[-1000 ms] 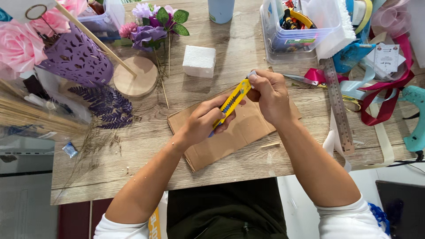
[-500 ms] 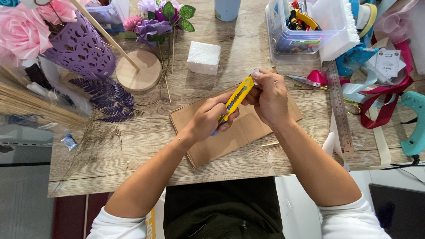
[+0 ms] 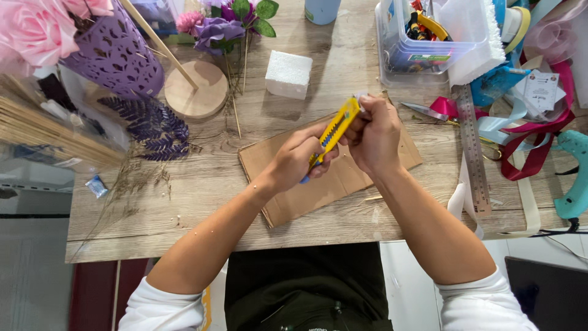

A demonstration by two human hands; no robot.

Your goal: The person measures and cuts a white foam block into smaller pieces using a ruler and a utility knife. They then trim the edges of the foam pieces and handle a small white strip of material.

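Yellow utility knife (image 3: 334, 130) sits tilted above the middle of the desk (image 3: 202, 190), gripped from both ends over a flat sheet of brown cardboard (image 3: 306, 184). Going from the left edge: a pink paper rose (image 3: 33, 34) and a purple cut-out vase (image 3: 113, 55) stand in the far corner, with a bundle of thin wooden sticks (image 3: 55, 132) lying below them and a dark purple fern sprig (image 3: 153, 125) beside a round wooden disc (image 3: 196, 89) that carries a slanting dowel. Purple artificial flowers (image 3: 223, 27) lie just behind it, and a white foam block (image 3: 288, 75) rests near the cardboard's far edge. The left hand (image 3: 297, 158) is closed around the lower handle of the knife, fingers wrapped and thumb on top. The right hand (image 3: 375, 136) is closed on the knife's upper end, fingertips pinched at the blade tip; the blade itself is hidden by them. Further right, a clear plastic box (image 3: 422, 52) of supplies stands at the back, scissors (image 3: 425, 110) lie just beside the cardboard, a metal ruler (image 3: 471, 150) runs down the desk, red ribbons (image 3: 539, 144) tangle beyond it, and a teal glue gun (image 3: 572, 175) lies at the far right edge.
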